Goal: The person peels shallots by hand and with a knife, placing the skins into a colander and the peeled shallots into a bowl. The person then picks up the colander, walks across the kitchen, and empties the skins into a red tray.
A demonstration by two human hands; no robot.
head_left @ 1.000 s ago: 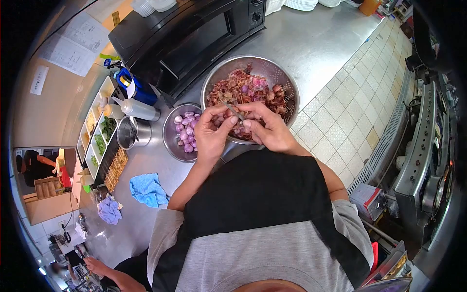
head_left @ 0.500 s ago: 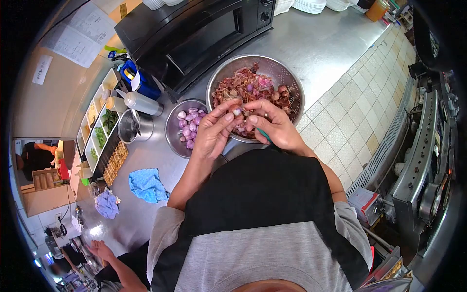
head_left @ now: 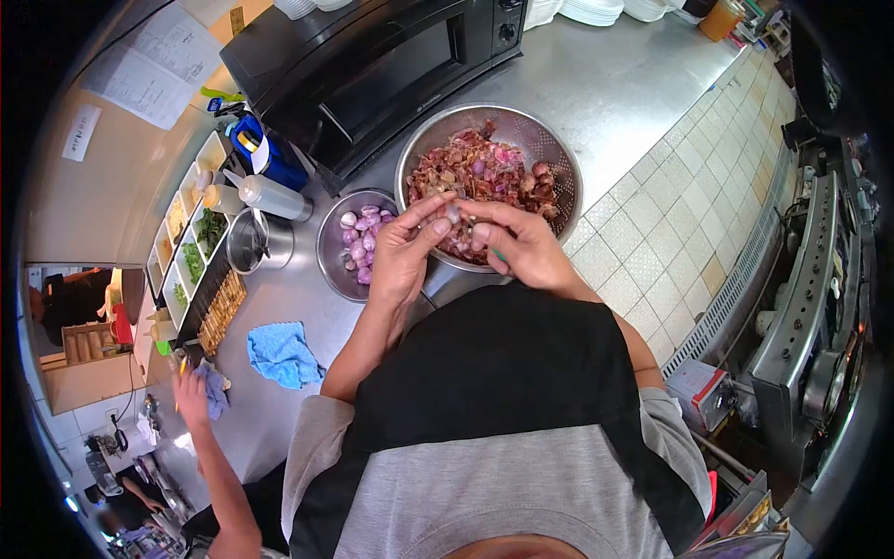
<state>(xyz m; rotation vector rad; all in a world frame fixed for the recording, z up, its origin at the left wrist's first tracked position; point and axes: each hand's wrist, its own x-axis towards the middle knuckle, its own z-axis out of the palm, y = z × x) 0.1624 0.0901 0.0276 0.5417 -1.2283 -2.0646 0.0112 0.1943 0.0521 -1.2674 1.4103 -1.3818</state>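
My left hand [head_left: 402, 256] pinches a small pale shallot [head_left: 453, 213] between thumb and fingertips, over the near rim of a steel colander [head_left: 549, 140]. At the shallot's other side, the thumb and forefinger of my right hand [head_left: 533, 247] meet it. A small green-handled knife [head_left: 499, 253] is tucked in the right palm, its blade hidden. Reddish-brown shallot skins [head_left: 456, 166], with some unpeeled shallots among them, fill much of the colander. Left of it, peeled purple shallots [head_left: 364, 244] lie in a smaller steel bowl [head_left: 326, 250].
A black oven [head_left: 391, 84] stands behind the bowls. To the left are squeeze bottles [head_left: 275, 197], a steel pot [head_left: 277, 244], trays of greens [head_left: 194, 263] and a blue cloth [head_left: 282, 354]. A co-worker's hand [head_left: 193, 396] reaches over a purple cloth [head_left: 216, 389], holding something thin and yellow.
Both my hands stay over the colander, their fingers shifting slightly around the shallot. The co-worker's hand has moved up to the purple cloth.
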